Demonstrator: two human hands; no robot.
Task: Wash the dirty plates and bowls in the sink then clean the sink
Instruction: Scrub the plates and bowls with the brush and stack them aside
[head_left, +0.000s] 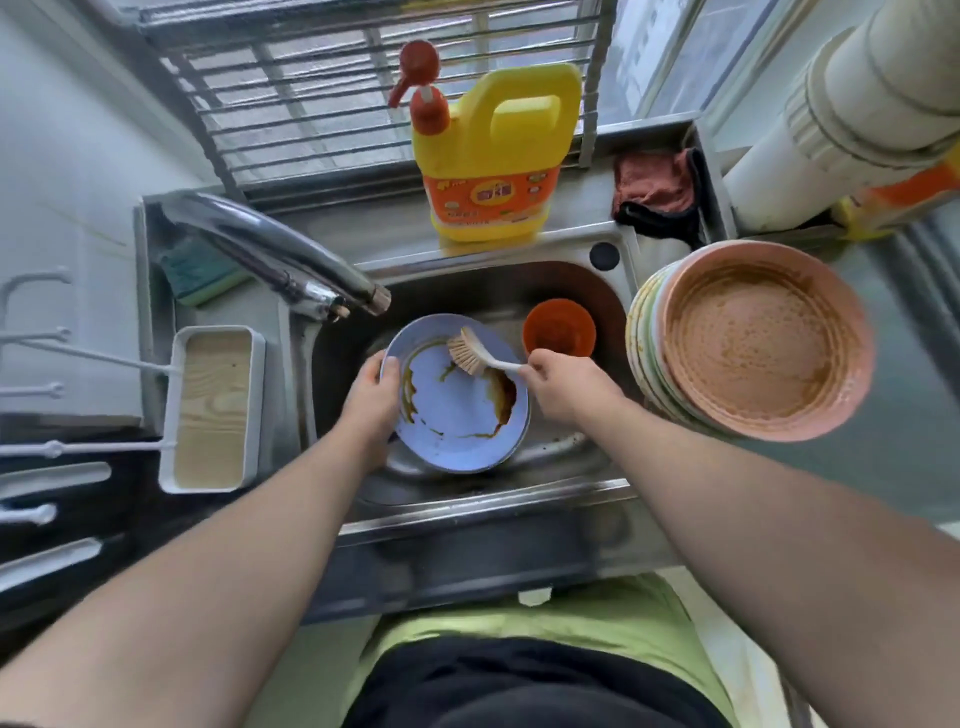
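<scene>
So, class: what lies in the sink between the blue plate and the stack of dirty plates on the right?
In the head view, an orange bowl sits between the blue plate and the stack.

The plate (457, 410) lies in the sink (493, 499), gripped at its left rim by the left hand (371, 395). The brush (475, 356) rests on it — handle in the right hand (563, 382). Behind that grip sits a bowl (558, 328); right of it, a plate stack (753, 338); farther behind, the soap jug (493, 161).
</scene>
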